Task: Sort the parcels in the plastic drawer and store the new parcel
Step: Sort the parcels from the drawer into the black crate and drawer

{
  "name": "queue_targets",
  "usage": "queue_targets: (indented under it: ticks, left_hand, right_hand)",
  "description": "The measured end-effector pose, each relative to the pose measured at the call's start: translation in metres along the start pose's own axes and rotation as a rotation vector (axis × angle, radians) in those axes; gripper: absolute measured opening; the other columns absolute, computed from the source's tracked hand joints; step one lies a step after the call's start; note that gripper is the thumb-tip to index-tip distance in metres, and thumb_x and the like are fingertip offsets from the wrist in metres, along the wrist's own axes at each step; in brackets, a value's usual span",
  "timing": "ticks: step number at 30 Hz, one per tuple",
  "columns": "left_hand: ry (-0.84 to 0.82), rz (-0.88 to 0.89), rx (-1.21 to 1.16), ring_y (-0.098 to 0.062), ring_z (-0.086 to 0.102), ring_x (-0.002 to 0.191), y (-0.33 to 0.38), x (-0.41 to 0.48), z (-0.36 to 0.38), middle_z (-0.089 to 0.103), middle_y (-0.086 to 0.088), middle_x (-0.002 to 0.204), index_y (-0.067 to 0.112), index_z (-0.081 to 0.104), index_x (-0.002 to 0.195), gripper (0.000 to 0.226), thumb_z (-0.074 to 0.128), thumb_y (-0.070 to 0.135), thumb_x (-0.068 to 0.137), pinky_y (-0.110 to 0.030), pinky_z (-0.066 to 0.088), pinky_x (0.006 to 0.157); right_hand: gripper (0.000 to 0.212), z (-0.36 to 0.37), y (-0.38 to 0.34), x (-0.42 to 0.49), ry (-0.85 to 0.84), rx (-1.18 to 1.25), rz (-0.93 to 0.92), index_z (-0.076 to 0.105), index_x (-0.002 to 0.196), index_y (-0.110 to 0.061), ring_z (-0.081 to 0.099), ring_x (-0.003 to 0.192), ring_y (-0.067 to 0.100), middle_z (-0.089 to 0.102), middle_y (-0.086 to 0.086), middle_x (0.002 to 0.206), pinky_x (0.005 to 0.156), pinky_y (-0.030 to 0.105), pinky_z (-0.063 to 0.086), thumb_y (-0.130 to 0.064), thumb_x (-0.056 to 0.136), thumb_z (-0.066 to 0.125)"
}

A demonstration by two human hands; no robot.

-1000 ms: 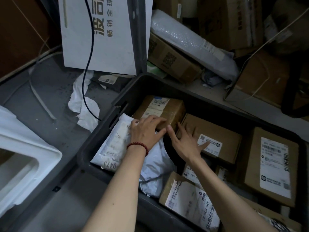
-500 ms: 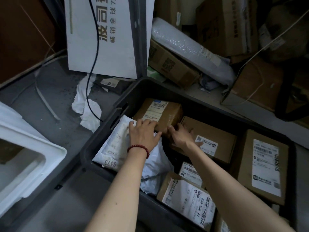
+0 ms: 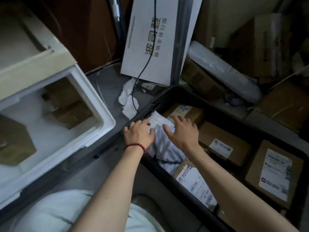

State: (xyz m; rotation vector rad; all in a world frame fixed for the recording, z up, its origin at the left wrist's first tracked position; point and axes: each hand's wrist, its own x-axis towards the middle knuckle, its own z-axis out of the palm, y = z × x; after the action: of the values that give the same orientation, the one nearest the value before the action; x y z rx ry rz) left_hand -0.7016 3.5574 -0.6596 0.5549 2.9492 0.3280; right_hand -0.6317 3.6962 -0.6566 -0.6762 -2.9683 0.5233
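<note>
Head view: both hands are in the dark bin [image 3: 173, 94], at its near-left corner. L hand [image 3: 138, 133], red bead bracelet [image 3: 135, 147] on the wrist, lies on the white poly mailer [image 3: 164, 148] by the bin's left wall, fingers close together; can't tell if they pinch the plastic. R hand [image 3: 183, 133] presses the same mailer w/ fingers spread, tips reaching the brown box [image 3: 192, 111] in the far-left corner. At the near edge sits a labelled carton [image 3: 195, 183], print too blurred to read; mid-bin a flat box [image 3: 224, 144] w/ small white label; at the right end a big box [image 3: 274, 173] w/ barcode label. Left of the bin the white plastic drawer [image 3: 108, 122] stands open, brown boxes [image 3: 70, 108] inside. Beyond, a white board [image 3: 150, 47] w/ Chinese print and "72" leans upright, black cable [image 3: 145, 65] hanging across it; a bubble-wrapped parcel [image 3: 222, 71] lies on cartons to its right.
</note>
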Motion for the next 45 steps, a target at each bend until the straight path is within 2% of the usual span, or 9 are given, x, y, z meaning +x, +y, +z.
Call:
queue_targets:
  ticks: [5,7,13,19,26,30,36,41,45]
  left_hand:
    - [0.019,-0.147,0.01,-0.025,0.051,0.116,-0.042,-0.043,-0.036,0.062,0.0,0.12,0.029,0.056,0.119,0.031,0.05,0.039,0.091,-0.04,0.034,0.096]
    - [0.057,-0.22,-0.001,-0.026,0.052,0.117,-0.062,-0.06,-0.056,0.063,0.0,0.119,0.03,0.057,0.117,0.029,0.051,0.04,0.09,-0.04,0.034,0.097]
    - [0.202,-0.356,0.027,-0.025,0.053,0.117,-0.126,-0.107,-0.113,0.064,0.002,0.12,0.03,0.058,0.115,0.03,0.052,0.043,0.089,-0.038,0.036,0.094]
    - [0.259,-0.522,0.002,-0.023,0.056,0.115,-0.192,-0.164,-0.147,0.065,0.002,0.119,0.029,0.059,0.116,0.031,0.051,0.042,0.089,-0.035,0.037,0.091]
    - [0.29,-0.657,0.044,-0.024,0.055,0.114,-0.248,-0.218,-0.16,0.063,0.002,0.121,0.029,0.057,0.118,0.034,0.054,0.047,0.089,-0.038,0.037,0.093]
    - [0.27,-0.701,0.004,-0.026,0.053,0.118,-0.265,-0.233,-0.16,0.058,-0.001,0.129,0.025,0.049,0.13,0.044,0.053,0.044,0.091,-0.038,0.04,0.094]
    - [0.261,-0.671,-0.14,-0.029,0.049,0.123,-0.281,-0.225,-0.155,0.047,-0.008,0.14,0.019,0.033,0.144,0.059,0.056,0.036,0.092,-0.039,0.046,0.092]
    - [0.276,-0.668,-0.201,-0.03,0.046,0.125,-0.31,-0.198,-0.15,0.043,-0.014,0.141,0.017,0.026,0.148,0.07,0.06,0.036,0.09,-0.036,0.041,0.096]
    - [0.304,-0.694,-0.193,-0.031,0.04,0.132,-0.331,-0.173,-0.147,0.033,-0.013,0.149,0.018,0.019,0.151,0.078,0.06,0.042,0.089,-0.04,0.039,0.104]
  right_hand:
    - [0.049,-0.017,-0.043,-0.021,-0.028,0.03,-0.095,0.056,0.125,-0.027,0.059,0.109,0.023,0.061,-0.001,0.124,0.087,0.04,0.047,-0.061,0.092,0.04]
    - [0.049,-0.021,-0.066,-0.033,-0.02,0.014,-0.176,0.056,0.125,-0.029,0.058,0.112,0.022,0.06,-0.001,0.124,0.084,0.038,0.046,-0.061,0.09,0.042]
    - [0.051,-0.021,-0.147,-0.063,-0.054,0.005,-0.391,0.054,0.13,-0.026,0.048,0.124,0.025,0.056,0.002,0.131,0.096,0.038,0.039,-0.055,0.089,0.047]
    - [0.055,-0.015,-0.229,-0.09,-0.108,0.039,-0.562,0.054,0.131,-0.025,0.05,0.121,0.027,0.055,0.003,0.13,0.093,0.04,0.039,-0.06,0.09,0.043]
    - [0.059,-0.01,-0.313,-0.123,-0.183,0.106,-0.692,0.047,0.137,-0.024,0.042,0.131,0.027,0.045,0.007,0.143,0.103,0.042,0.036,-0.061,0.091,0.045]
    - [0.059,0.004,-0.345,-0.132,-0.23,0.156,-0.717,0.048,0.137,-0.023,0.041,0.131,0.026,0.044,0.006,0.142,0.103,0.043,0.037,-0.059,0.09,0.047]
    - [0.064,0.041,-0.349,-0.131,-0.31,0.143,-0.667,0.034,0.143,-0.02,0.039,0.131,0.027,0.037,0.008,0.144,0.097,0.043,0.041,-0.052,0.091,0.053]
    - [0.067,0.058,-0.366,-0.104,-0.222,0.127,-0.726,0.029,0.146,-0.022,0.039,0.132,0.027,0.035,0.007,0.145,0.099,0.045,0.042,-0.05,0.091,0.055]
    - [0.068,0.075,-0.383,-0.082,-0.202,0.149,-0.722,0.026,0.147,-0.026,0.04,0.132,0.028,0.035,0.007,0.146,0.099,0.046,0.043,-0.051,0.09,0.056]
